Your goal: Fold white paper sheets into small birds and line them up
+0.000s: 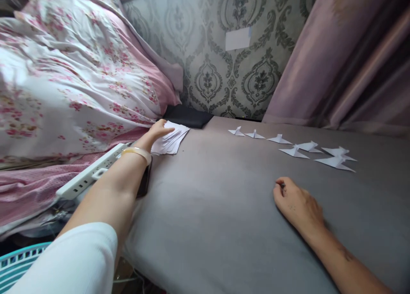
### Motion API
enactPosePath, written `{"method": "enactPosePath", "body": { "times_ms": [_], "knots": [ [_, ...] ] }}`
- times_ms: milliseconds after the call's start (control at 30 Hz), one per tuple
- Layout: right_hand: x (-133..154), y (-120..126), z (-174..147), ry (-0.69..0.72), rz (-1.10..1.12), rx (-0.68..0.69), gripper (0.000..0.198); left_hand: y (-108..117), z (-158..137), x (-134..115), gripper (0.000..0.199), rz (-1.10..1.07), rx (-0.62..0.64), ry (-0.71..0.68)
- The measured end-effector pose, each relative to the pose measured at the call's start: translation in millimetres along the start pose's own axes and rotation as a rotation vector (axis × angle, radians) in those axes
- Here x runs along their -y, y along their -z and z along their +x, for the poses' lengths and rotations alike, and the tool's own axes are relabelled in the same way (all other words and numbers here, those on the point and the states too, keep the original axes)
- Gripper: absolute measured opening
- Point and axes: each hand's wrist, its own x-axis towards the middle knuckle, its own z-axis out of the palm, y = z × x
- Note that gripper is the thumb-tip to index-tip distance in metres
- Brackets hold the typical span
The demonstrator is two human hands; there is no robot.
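My left hand [158,130] reaches to a loose stack of white paper sheets [171,141] at the far left of the grey-covered surface [205,200]. Its thumb lies over the top of the sheets and the fingers curl at their left edge, partly hidden. My right hand [299,204] rests on the grey cover with its fingers curled in, and nothing shows in them. Beyond it stand several folded white paper shapes with pointed wings, among them one at the near right [336,162] and one at the far left [237,131].
A black flat item [187,116] lies behind the paper stack. A white power strip [91,172] and a dark phone-like object [144,183] are by my left forearm. Floral bedding [80,72] rises at left, a teal basket [24,260] below. Pink curtains [307,59] hang at right.
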Motion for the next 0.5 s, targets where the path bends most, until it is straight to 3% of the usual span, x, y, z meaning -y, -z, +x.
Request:
{"method": "enactPosePath", "body": {
  "times_ms": [200,500],
  "knots": [
    [1,2,-1,-0.008,0.008,0.018,0.033,6,1,24,0.075,0.013,0.137,0.078],
    [2,3,-1,-0.022,0.027,0.041,0.034,5,1,32,0.077,0.019,0.132,0.064]
  ]
}}
